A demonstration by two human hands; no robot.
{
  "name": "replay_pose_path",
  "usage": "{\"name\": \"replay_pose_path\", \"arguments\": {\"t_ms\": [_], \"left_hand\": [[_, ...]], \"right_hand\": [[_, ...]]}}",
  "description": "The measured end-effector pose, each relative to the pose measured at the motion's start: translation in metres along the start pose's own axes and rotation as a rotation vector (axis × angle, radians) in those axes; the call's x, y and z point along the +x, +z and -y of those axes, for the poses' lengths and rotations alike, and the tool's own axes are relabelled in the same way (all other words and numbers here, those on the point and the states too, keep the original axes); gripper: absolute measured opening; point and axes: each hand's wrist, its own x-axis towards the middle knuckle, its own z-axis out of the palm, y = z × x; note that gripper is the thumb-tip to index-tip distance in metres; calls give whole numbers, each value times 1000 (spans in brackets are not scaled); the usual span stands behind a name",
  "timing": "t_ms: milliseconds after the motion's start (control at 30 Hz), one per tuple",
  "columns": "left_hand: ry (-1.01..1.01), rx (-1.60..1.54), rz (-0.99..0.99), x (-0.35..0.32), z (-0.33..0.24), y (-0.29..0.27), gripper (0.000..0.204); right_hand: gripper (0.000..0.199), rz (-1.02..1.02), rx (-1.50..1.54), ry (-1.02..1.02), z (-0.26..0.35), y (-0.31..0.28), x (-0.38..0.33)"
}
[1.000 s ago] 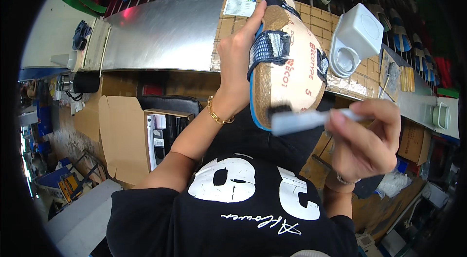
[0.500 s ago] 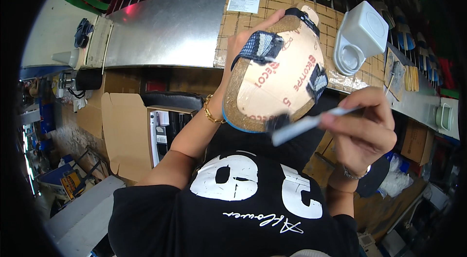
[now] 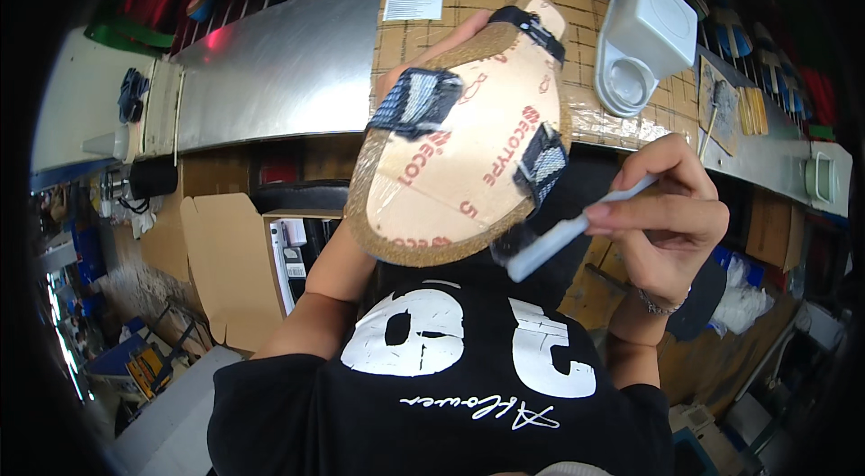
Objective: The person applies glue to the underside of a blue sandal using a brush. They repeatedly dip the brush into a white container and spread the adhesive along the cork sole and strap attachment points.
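My left hand (image 3: 443, 45) reaches behind a sandal in the making (image 3: 450, 179) and grips it from the back; most of its fingers are hidden. The sandal's underside faces up, showing a beige printed insole board with a brown cork-like rim. Dark denim-like strap ends (image 3: 419, 102) are folded over its sides, and a black buckled strap crosses the narrow heel end. Between the fingertips of my right hand (image 3: 676, 215) is a white-handled brush (image 3: 559, 246). Its dark bristles are blurred and close to the sandal's lower right rim; whether they touch, I cannot tell.
A white dispenser with a round cup (image 3: 651, 35) stands on the cardboard-covered bench (image 3: 577, 129). Left of it runs a bare metal surface (image 3: 279, 62). Shoes sit on the rack behind. An open cardboard box (image 3: 225, 260) is below the bench, at left.
The sandal has shifted left and nearer to me, and has turned slightly. The brush has slid off the toe rim toward the lower right side. The whole view has shifted a little.
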Motion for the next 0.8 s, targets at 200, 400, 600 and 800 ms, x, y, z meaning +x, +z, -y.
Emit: {"name": "replay_pose_path", "arguments": {"t_ms": [200, 400, 600, 800], "left_hand": [[-64, -4, -16, -3, -4, -1, 72], [-126, 131, -139, -21, 5, -33, 85], [25, -548, 6, 3, -12, -7, 115], [-281, -854, 504, 26, -7, -22, 124]], "right_hand": [[27, 51, 28, 70, -8, -4, 1], [17, -201, 192, 135, -37, -49, -11], [13, -268, -676, 344, -108, -82, -20], [16, -142, -1076, 85, -119, -76, -13]]}}
